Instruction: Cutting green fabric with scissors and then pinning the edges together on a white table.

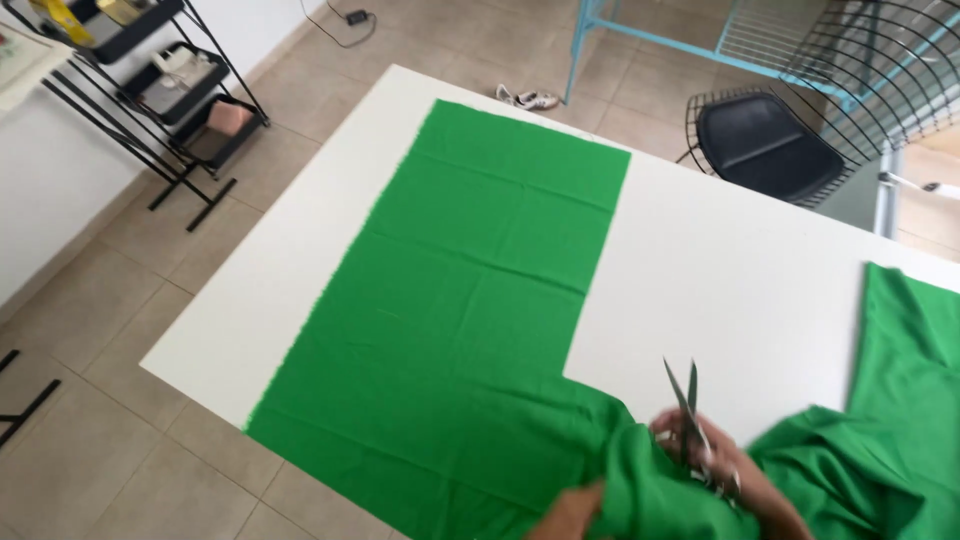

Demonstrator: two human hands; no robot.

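Left hand (568, 512) cut by bottom edge, blurred.

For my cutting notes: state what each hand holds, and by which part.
The right hand holds scissors by their handles, blades pointing up. The left hand grips the green fabric at its bunched near edge.

Both hands are showing low in the frame, right of centre. The right hand (712, 462) is curling its fingers closed through a tool's handles, knuckles up, wrist running off toward the lower right edge. The left hand (568, 512) is lying at the bottom edge, only partly showing, its fingers hidden.
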